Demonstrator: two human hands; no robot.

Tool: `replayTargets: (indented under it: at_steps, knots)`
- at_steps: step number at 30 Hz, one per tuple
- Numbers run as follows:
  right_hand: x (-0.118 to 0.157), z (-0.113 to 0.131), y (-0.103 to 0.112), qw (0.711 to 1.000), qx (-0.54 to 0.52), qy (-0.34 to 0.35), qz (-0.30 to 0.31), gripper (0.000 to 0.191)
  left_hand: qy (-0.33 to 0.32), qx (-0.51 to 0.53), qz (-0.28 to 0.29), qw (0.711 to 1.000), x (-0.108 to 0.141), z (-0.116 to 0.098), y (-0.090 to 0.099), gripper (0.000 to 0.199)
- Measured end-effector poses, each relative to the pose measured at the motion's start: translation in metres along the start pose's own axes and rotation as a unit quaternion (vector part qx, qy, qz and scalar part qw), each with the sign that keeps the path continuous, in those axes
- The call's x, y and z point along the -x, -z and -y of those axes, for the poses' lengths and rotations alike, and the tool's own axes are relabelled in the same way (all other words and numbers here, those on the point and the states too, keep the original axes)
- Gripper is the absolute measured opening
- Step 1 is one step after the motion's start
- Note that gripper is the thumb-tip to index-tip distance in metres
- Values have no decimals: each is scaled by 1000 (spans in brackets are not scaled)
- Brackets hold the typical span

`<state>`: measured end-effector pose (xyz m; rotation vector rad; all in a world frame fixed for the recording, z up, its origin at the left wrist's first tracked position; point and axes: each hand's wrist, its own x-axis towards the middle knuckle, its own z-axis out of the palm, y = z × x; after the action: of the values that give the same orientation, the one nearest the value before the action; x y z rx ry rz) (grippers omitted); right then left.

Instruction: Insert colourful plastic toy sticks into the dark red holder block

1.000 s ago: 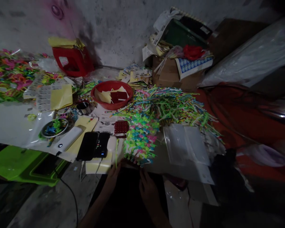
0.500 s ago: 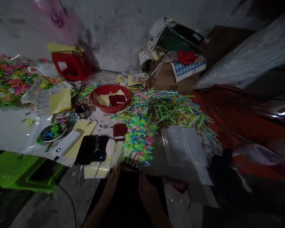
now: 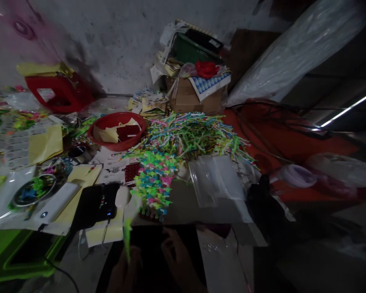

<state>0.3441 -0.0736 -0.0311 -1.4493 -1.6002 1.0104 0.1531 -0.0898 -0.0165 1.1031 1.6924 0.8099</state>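
Low over the dark surface at my lap, my left hand (image 3: 126, 266) is closed on a thin bright green strip (image 3: 127, 240), which stands upright from the fingers and is slightly blurred. To its right, my right hand (image 3: 178, 256) has its fingers loosely bent and apart, with nothing visible in them. Just beyond both hands, at the table's near edge, lies a dense cluster of small green, blue, pink and white plastic pieces (image 3: 154, 183). Behind it spreads a heap of thin multicoloured sticks (image 3: 195, 132).
Left of the cluster lie a white mouse-shaped object (image 3: 122, 197), a black phone (image 3: 90, 203) and a white power bank (image 3: 59, 201). A red basin (image 3: 117, 144) holds paper pieces. Clear plastic bags (image 3: 216, 179) lie to the right. A cardboard box (image 3: 187, 97) stands behind.
My left hand has drawn back toward me with the green strip, away from the table edge. My right hand has also pulled back, its fingers more bent. The view has swung right.
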Motion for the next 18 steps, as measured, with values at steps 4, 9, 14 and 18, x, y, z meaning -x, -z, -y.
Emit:
replayTargets:
  at_steps: [4, 9, 14, 18]
  knots:
    - [23, 12, 1, 983, -176, -48, 20, 33, -25, -48, 130, 990, 14, -8, -33, 43]
    - [17, 16, 2, 960, -209, -161, -92, 35, -32, -74, 222, 972, 3, -27, -72, 43]
    - [-35, -2, 30, 945, -208, -203, -149, 42, -57, -66, 277, 957, -15, -51, -79, 51]
    - [-80, -36, 41, 965, -137, -197, -105, 52, -52, -89, 288, 952, -26, -44, -71, 53]
